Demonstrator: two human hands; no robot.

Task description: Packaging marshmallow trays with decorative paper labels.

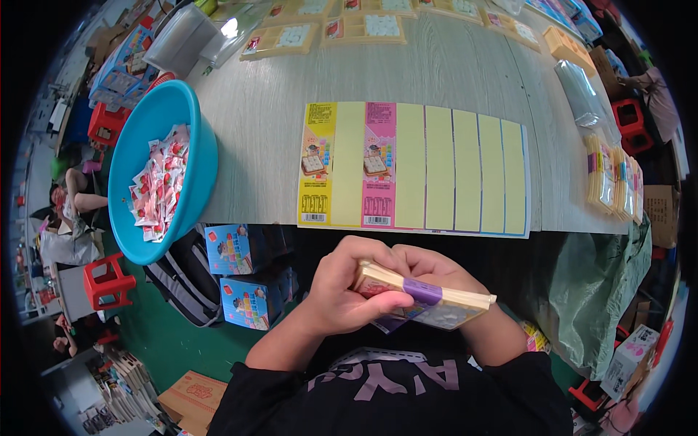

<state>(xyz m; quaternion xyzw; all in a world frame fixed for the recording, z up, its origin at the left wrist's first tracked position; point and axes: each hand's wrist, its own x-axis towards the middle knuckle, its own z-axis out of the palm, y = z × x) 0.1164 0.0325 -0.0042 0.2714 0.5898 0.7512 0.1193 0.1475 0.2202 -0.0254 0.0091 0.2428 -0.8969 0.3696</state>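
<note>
A flat, pale wooden-looking tray pack (pixel 443 312) is held in front of my chest, just off the table's near edge. White pieces and a red packet show in its compartments. A purple label (pixel 425 292) wraps over its long edge, and part of it hangs below the pack. My left hand (pixel 349 287) grips the pack's left end, thumb across the front. My right hand (pixel 436 265) is closed on its far side by the label, its fingertips partly hidden. Beyond them lies a label sheet (pixel 440 171) with one yellow label, one pink label and bare yellow backing strips.
A blue basin (pixel 207 174) of small red-and-white packets stands at the table's left. Several filled trays (pixel 363 29) line the far edge. Banded packs (pixel 611 178) and clear plastic sleeves (pixel 585 94) lie at the right. Blue boxes (pixel 243 301) sit below the table.
</note>
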